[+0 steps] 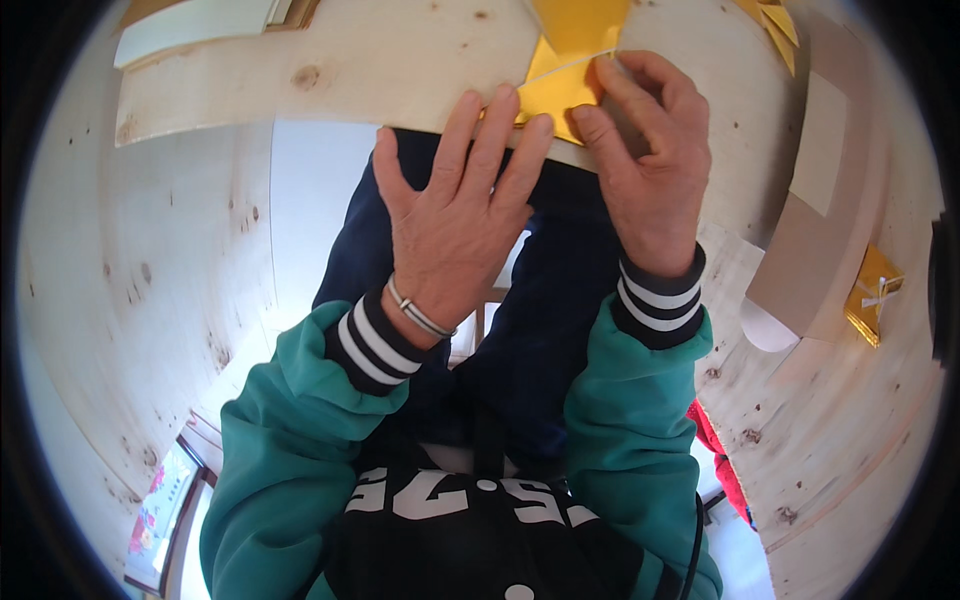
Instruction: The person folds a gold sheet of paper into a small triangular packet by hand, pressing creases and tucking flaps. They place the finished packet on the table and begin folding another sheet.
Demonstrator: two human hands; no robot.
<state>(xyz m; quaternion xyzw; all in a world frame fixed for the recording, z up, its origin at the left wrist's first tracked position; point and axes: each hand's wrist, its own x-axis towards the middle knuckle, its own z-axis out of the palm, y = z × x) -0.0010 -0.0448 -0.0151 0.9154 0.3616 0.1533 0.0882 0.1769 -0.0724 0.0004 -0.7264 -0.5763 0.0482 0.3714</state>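
Note:
A sheet of shiny gold foil paper [559, 94], partly folded, lies at the near edge of a pale knotty wooden board [337, 82]. A thin white line crosses it on a slant. My left hand [465, 187] is palm down with spread fingers, its fingertips at the paper's left side and the board's edge; its thumb is hidden beneath. With thumb and index finger, my right hand [652, 142] pinches the paper's right edge. More gold foil [581, 26] continues at the top of the view, beyond the white line.
Folded gold pieces [780, 34] lie at the upper right. Farther right are a long brown cardboard piece [787, 255] and a gold foil packet [870, 296] with a white tie. A pale box-like object [195, 37] stands upper left. Red cloth [720, 457] shows below the right-hand board.

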